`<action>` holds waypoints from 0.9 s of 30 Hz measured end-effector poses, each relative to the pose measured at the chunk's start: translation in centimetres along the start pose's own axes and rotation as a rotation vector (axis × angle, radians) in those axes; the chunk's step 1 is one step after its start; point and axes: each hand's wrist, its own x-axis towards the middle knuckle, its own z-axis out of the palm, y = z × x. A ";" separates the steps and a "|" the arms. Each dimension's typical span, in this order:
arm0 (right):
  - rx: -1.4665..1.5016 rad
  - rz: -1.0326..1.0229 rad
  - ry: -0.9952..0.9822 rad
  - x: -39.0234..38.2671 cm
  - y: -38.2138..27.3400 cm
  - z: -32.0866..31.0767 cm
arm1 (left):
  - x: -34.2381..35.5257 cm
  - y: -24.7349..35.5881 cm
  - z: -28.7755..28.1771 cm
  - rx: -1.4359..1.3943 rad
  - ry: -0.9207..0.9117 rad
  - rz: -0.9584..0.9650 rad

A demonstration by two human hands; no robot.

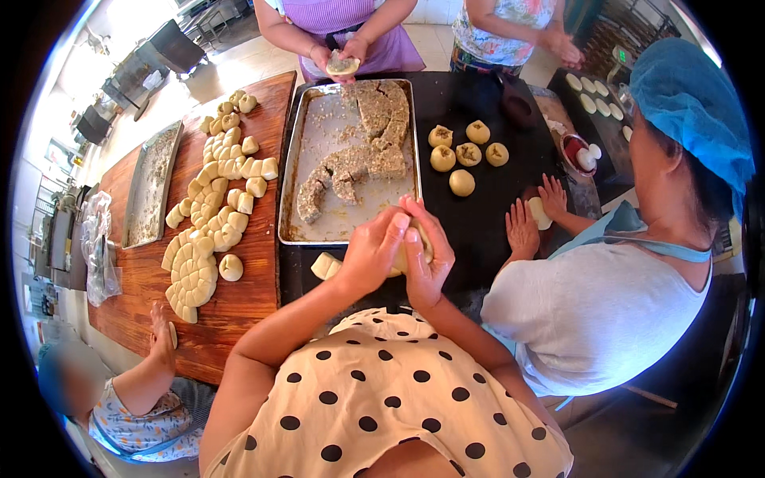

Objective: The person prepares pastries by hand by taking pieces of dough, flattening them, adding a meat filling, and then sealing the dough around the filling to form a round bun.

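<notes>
My left hand (373,248) and my right hand (430,267) meet in front of my chest, above the near edge of the dark table. Both are cupped round a pale yellow dough ball (427,245), mostly hidden by my fingers and thumbs. Just beyond lies a metal tray (331,143) with a crumbly greyish-brown filling (382,111), cut in part into blocks. A pale dough piece (325,265) rests below the tray, left of my hands. Right of the tray sit several round filled buns (462,182), some with filling showing on top.
On the brown wooden board (135,279) are many dough pieces (205,203), a long tray (151,187) and a plastic bag (97,239). A co-worker at right presses dough (539,213); another at far side holds a filled wrapper (343,65). Others work at far right and lower left.
</notes>
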 end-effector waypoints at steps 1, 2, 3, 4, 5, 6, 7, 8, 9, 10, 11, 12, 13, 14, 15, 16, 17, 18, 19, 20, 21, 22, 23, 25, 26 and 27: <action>-0.021 -0.048 -0.007 0.1 0.1 0.1 | 0.0 0.1 0.4 -0.017 0.019 0.030; -0.042 -0.096 -0.013 0.3 0.5 0.2 | 0.1 0.3 0.6 -0.034 0.039 0.060; -0.064 -0.144 -0.020 0.5 0.9 0.2 | 0.2 0.3 0.8 -0.051 0.058 0.090; -0.081 -0.163 -0.047 0.6 1.2 0.3 | 0.2 0.2 0.6 -0.040 0.029 0.093; -0.071 -0.149 -0.058 0.6 1.2 0.3 | 0.3 0.0 0.3 -0.029 0.000 0.096; -0.063 -0.135 -0.069 0.5 1.2 0.2 | 0.4 -0.1 0.0 -0.019 -0.031 0.098; -0.055 -0.121 -0.078 0.6 1.1 0.2 | 0.5 -0.1 -0.4 -0.026 -0.067 0.146; 0.026 -0.101 -0.071 0.8 0.8 0.4 | 0.6 0.1 -1.0 -0.033 -0.103 0.195; 0.105 -0.081 -0.063 1.0 0.6 0.7 | 0.7 0.4 -1.3 -0.040 -0.140 0.243; 0.185 -0.060 -0.056 1.2 0.3 0.9 | 0.7 1.0 -1.4 -0.148 -0.166 0.163; 0.067 -0.113 -0.137 1.3 0.3 0.6 | 0.7 1.9 -1.6 -0.257 -0.192 0.084; -0.052 -0.167 -0.217 1.4 0.3 0.0 | 0.7 2.5 -1.7 -0.365 -0.218 0.004; -0.172 -0.221 -0.293 1.3 0.4 -0.4 | 0.7 2.8 -2.0 -0.385 -0.235 -0.013; -0.151 -0.243 -0.247 1.2 0.4 -0.3 | 0.7 2.9 -2.3 -0.404 -0.253 -0.029; -0.129 -0.265 -0.201 1.1 0.4 0.0 | 0.7 3.1 -2.5 -0.424 -0.270 -0.046; -0.107 -0.289 -0.158 1.1 0.4 0.3 | 0.6 3.7 -2.5 -0.486 -0.264 -0.073; -0.086 -0.313 -0.114 1.1 0.4 0.5 | 0.3 4.5 -2.4 -0.548 -0.259 -0.100; -0.077 -0.314 -0.112 1.4 0.2 0.5 | 0.2 4.9 -2.3 -0.611 -0.253 -0.128; -0.070 -0.312 -0.106 1.7 -0.3 0.5 | 0.3 4.9 -2.4 -0.696 -0.247 -0.159; -0.063 -0.310 -0.100 1.8 -0.6 0.4 | 0.4 4.7 -2.8 -0.780 -0.240 -0.191; -0.046 -0.282 -0.093 1.7 -0.5 0.3 | 0.5 4.6 -3.0 -0.865 -0.233 -0.223; -0.028 -0.260 -0.084 1.5 -0.2 0.2 | 0.8 3.8 -2.8 -1.020 -0.171 -0.279; -0.004 -0.236 -0.085 1.6 -0.3 0.4 | 1.0 2.9 -2.3 -1.057 -0.131 -0.320; -0.115 -0.244 -0.181 1.5 -1.6 0.9 | 1.0 1.2 -0.8 -1.131 -0.049 -0.410; -0.172 -0.250 -0.229 1.6 -2.5 1.3 | 0.6 0.8 -0.4 -1.414 -0.193 -0.444; -0.211 -0.265 -0.264 1.8 -2.7 1.5 | 0.4 0.6 -0.3 -1.435 -0.205 -0.445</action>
